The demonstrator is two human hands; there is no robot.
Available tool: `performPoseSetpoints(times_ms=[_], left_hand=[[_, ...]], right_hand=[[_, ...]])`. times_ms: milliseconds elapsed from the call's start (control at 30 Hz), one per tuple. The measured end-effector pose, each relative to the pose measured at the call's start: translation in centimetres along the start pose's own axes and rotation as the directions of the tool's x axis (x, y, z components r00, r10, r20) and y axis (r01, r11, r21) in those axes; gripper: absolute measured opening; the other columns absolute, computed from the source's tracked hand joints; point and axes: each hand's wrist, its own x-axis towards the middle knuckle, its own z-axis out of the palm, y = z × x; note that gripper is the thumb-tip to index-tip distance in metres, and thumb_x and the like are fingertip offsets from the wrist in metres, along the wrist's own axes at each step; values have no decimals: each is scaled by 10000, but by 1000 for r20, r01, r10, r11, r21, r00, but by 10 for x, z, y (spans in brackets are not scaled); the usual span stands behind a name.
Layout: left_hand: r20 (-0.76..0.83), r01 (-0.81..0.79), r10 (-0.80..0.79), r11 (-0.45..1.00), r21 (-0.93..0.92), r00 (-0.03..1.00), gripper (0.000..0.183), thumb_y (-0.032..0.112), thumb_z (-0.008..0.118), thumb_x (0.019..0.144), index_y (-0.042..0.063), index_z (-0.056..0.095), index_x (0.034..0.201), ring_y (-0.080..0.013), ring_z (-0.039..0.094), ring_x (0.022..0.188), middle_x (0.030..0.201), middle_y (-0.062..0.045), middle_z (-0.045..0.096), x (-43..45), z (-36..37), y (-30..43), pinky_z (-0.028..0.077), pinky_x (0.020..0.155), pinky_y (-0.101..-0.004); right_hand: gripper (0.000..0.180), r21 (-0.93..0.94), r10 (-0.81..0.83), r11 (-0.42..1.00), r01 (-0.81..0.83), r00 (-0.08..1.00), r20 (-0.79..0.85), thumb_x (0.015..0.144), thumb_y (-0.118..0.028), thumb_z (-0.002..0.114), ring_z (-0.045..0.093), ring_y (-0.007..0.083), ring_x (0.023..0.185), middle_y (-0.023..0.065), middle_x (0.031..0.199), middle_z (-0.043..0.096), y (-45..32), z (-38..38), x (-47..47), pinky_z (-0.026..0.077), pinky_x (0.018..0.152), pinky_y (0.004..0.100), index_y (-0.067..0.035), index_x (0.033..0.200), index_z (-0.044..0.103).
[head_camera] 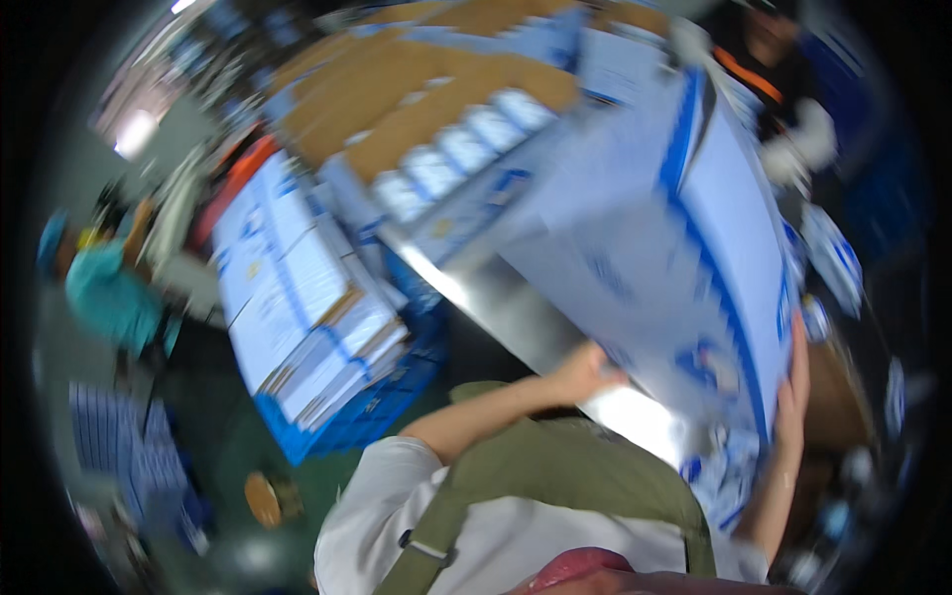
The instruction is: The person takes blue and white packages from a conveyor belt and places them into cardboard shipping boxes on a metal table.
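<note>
A large white-and-blue cardboard box (632,245) is tilted over a shiny metal table (513,327), between my hands. My left hand (587,375) is at the box's lower near corner, its fingers partly hidden by the box. Flat against the box's right side lies my right hand (794,387), fingers extended. Behind the box, on the table, an open carton (468,201) holds a row of white-and-blue packs (461,152). More packs (721,476) lie below the box, near my right forearm. The picture is blurred by motion.
Strapped flat cartons (282,275) are stacked on a blue pallet (357,416) at left. A co-worker (781,89) with white gloves stands at upper right; another person (115,290) is at far left. Brown cardboard (833,394) and loose packs (833,256) are at right. A round stool (262,498) stands on the floor.
</note>
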Motion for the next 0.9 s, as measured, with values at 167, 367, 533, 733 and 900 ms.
performPoseSetpoints(times_ms=[167, 367, 533, 733, 900], left_hand=[[12, -447, 534, 696, 562, 845, 286, 154, 707, 811, 13, 582, 1025, -200, 623, 704, 839, -70, 653, 52, -71, 172, 493, 656, -314], [58, -20, -75, 435, 900, 996, 142, 54, 611, 836, -23, 581, 951, -297, 620, 719, 775, -210, 604, 48, -82, 188, 476, 665, -367], [142, -31, -128, 624, 781, 981, 220, 144, 657, 809, 11, 596, 973, -400, 600, 746, 787, -214, 618, 49, -69, 174, 476, 665, -428], [-437, 465, 204, -116, 878, 876, 617, 76, 728, 717, 11, 431, 1253, -390, 461, 1090, 1201, -206, 467, -30, -184, 158, 388, 915, -460], [-580, 629, 367, -20, 777, 728, 783, 115, 694, 782, 103, 278, 1446, -412, 259, 1352, 1437, -242, 311, -37, -208, 133, 164, 1083, -570]], right_hand=[[424, -63, 138, 988, -138, 990, -10, 865, -326, 497, 498, 306, 1039, 170, 1128, 535, 76, 153, 4, 400, 886, 390, -2, 1134, 543], [283, 110, -139, 987, 121, 974, 177, 650, -54, 683, 609, 303, 978, 140, 952, 659, -81, 178, 44, 479, 867, 398, -93, 929, 677], [252, -398, -381, 707, 585, 789, 482, 639, -89, 684, 600, 232, 990, 74, 930, 653, -118, 119, 136, 359, 1018, 392, -124, 888, 679], [306, -211, -545, 709, 674, 712, 442, 676, -120, 666, 589, 229, 1013, 50, 971, 642, -73, 146, 155, 354, 1053, 405, -121, 982, 662], [568, -216, -563, 783, 584, 812, 155, 756, -36, 555, 404, 297, 1304, 128, 1361, 481, 36, 223, 92, 298, 1090, 463, -125, 1315, 514]])
